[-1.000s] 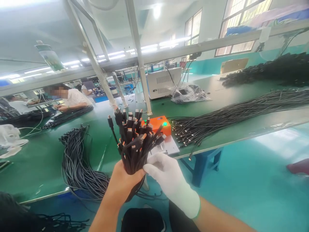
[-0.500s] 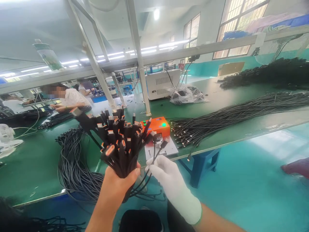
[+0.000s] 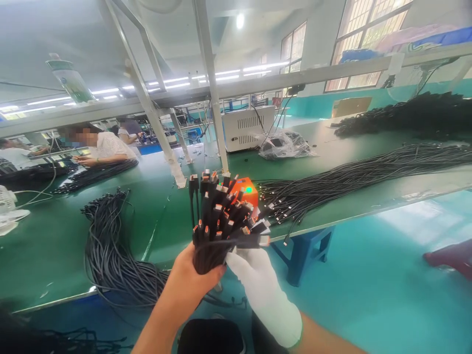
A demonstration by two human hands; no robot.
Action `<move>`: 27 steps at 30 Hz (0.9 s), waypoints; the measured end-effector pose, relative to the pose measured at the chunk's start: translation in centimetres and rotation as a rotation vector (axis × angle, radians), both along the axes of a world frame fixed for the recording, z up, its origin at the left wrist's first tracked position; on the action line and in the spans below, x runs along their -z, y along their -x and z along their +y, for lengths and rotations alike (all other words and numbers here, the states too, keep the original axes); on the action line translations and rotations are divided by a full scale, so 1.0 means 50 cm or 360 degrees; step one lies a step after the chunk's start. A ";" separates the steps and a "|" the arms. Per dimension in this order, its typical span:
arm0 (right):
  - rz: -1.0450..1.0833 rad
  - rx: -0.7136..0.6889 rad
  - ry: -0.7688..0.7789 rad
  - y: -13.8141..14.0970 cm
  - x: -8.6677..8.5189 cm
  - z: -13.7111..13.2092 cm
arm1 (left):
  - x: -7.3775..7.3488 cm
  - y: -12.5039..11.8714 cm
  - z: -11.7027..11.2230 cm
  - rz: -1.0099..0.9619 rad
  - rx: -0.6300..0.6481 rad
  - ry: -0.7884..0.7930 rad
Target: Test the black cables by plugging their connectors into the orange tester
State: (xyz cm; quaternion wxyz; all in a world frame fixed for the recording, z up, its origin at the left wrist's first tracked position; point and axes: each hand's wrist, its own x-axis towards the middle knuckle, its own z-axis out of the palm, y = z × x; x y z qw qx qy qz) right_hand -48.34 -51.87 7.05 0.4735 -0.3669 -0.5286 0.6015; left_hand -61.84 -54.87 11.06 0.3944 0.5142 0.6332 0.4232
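My bare left hand (image 3: pixel 191 280) is wrapped round a thick bundle of black cables (image 3: pixel 217 216), held upright with the orange-tipped plugs fanning out on top. My right hand (image 3: pixel 258 280), in a white glove, presses against the right side of the same bundle just below the plugs, its fingers closed on it. One plug sticks out sideways above the glove. Behind the bundle an orange tester box (image 3: pixel 246 189) with a lit green lamp stands on the green bench (image 3: pixel 55 246), partly hidden by the plugs.
A loose heap of black cables (image 3: pixel 110 246) lies on the bench to the left. A long row of cables (image 3: pixel 361 172) stretches right. A white machine (image 3: pixel 245 128) and a plastic bag (image 3: pixel 285 145) stand further back. Other people (image 3: pixel 99 147) work at the far left. A blue stool (image 3: pixel 302 250) is under the bench.
The bundle swung from leaning left back to upright and a little right. My gloved right hand closed in against it; the single cable it held loosely half a second ago rejoined the bundle.
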 end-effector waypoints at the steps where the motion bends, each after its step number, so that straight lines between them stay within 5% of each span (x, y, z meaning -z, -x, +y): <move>1: 0.0001 0.0015 0.0027 0.000 0.002 -0.003 | -0.002 0.001 0.001 -0.0009 0.0067 0.0031; 5: -0.0077 0.0182 0.0023 0.002 0.008 -0.017 | -0.006 -0.001 0.005 -0.0106 0.0218 0.0068; 8: 0.0193 0.0253 -0.0001 0.007 0.013 -0.020 | -0.008 -0.002 0.004 -0.0229 0.0077 0.0016; 13: 0.0898 0.0277 0.0502 0.008 0.023 0.010 | -0.018 -0.004 -0.013 -0.0268 -0.0177 -0.0169; 16: 0.1058 0.0350 0.0514 -0.010 0.025 0.036 | -0.016 -0.012 -0.023 -0.0225 -0.0280 -0.0226; 22: 0.0709 0.0293 0.0725 -0.066 0.044 0.054 | 0.010 -0.018 -0.017 -0.0119 -0.0341 -0.0305; 27: 0.0088 0.0012 0.0732 -0.087 0.064 0.063 | 0.004 -0.015 -0.009 -0.0127 -0.0275 -0.0227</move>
